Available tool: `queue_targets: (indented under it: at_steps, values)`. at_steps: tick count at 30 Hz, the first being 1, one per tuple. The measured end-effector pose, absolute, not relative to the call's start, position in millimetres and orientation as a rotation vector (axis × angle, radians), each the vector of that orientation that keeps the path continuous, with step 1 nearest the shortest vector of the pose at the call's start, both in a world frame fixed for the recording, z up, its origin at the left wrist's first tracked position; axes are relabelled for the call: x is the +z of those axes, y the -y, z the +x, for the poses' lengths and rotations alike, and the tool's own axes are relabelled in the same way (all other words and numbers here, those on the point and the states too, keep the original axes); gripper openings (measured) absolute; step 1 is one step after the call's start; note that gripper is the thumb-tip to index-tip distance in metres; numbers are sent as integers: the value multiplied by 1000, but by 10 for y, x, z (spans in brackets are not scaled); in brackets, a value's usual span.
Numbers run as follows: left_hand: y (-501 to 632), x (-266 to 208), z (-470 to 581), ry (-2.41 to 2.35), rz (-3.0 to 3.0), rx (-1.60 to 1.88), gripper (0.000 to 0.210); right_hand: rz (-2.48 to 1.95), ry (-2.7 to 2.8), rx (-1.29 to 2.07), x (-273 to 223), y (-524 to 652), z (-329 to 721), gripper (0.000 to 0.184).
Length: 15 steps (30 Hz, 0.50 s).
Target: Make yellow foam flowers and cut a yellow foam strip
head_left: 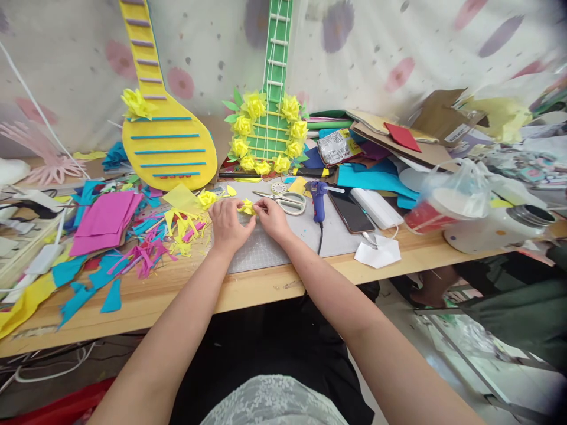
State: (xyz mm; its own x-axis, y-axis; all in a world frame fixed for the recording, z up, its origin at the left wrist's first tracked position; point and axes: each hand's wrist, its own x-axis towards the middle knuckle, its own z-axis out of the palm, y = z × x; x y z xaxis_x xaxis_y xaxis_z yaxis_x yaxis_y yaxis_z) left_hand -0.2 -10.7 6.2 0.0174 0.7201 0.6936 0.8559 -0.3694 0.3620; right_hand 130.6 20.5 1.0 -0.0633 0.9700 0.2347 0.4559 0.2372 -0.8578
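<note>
Over the grey cutting mat [257,252], my left hand [229,224] and my right hand [271,218] come together around a small yellow paper flower [246,206]. Fingers of both hands pinch it from either side, and part of it is hidden behind them. Another yellow flower [206,199] lies just beyond my left hand. Scissors [290,203] with pale handles rest past my right hand, beside a white tape roll [279,188]. Farther right a blue glue gun [318,200] lies on the mat.
A yellow instrument-shaped cutout [170,141] and a green one [272,133] ringed with yellow flowers lean at the back. Coloured scraps [150,242] and magenta sheets [106,221] cover the left. A phone [352,211], power bank [376,208] and bagged cup [436,206] stand right.
</note>
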Motion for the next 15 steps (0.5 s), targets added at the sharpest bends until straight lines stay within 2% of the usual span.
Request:
queue_targets:
  at_steps: [15]
  values:
    - [9,36,102,1789,-2078,-1206,5,-1375,1470,899,15,-206,1204,13]
